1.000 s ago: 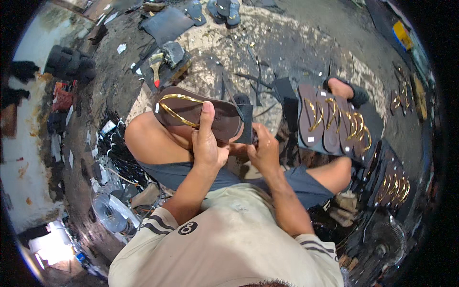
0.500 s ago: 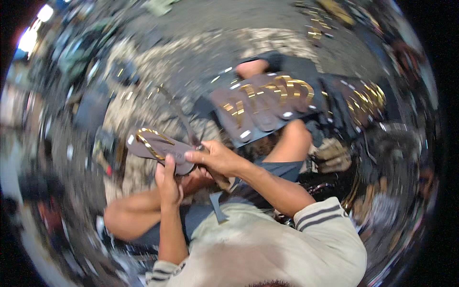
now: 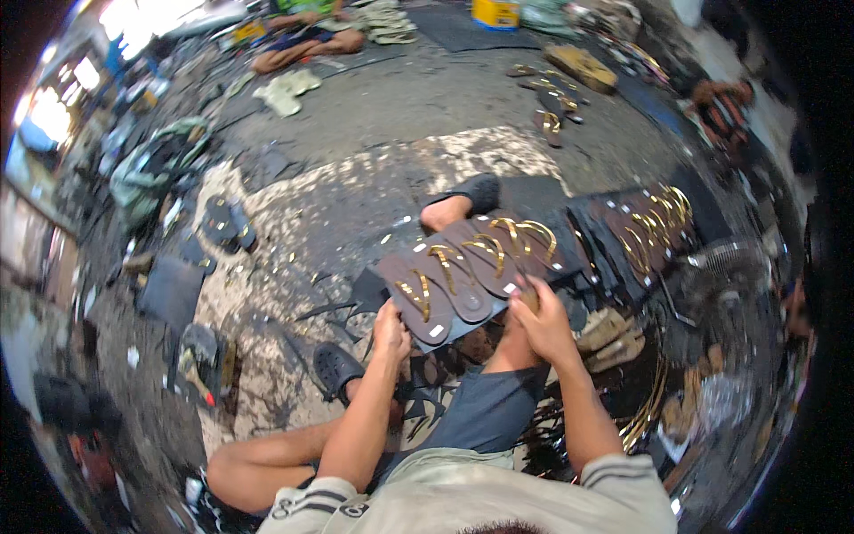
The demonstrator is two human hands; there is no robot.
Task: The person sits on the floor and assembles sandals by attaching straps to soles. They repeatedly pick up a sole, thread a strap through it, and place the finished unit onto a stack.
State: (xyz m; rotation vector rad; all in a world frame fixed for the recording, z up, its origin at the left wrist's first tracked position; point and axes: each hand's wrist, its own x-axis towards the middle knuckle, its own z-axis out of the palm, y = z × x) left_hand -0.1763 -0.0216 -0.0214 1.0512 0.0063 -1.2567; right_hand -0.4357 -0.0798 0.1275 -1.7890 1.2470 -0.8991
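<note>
Several brown thong sandals (image 3: 466,294) with gold straps lie side by side on a grey board (image 3: 463,333) over my raised leg. At the board's near left corner my left hand (image 3: 390,333) is closed on its edge, thumb uppermost. My right hand (image 3: 544,322) is closed by the near right part of the board, above my knee. From its fingers sticks a narrow dark brown thing (image 3: 527,291), too blurred to name. Right of the board, a second group of gold-strapped sandals (image 3: 648,233) lies in a row.
Dark offcuts (image 3: 427,411) litter the floor beside my foot in a black clog (image 3: 338,370). A brush (image 3: 194,377) lies at the left. Beige gloves (image 3: 610,338) are right of my knee. Farther off are loose sandals (image 3: 550,96) and another person's legs (image 3: 308,50).
Both hands have moved right, from a single sandal held over my lap to the board's near edge. That sandal is no longer in my hands. The head view has tilted up.
</note>
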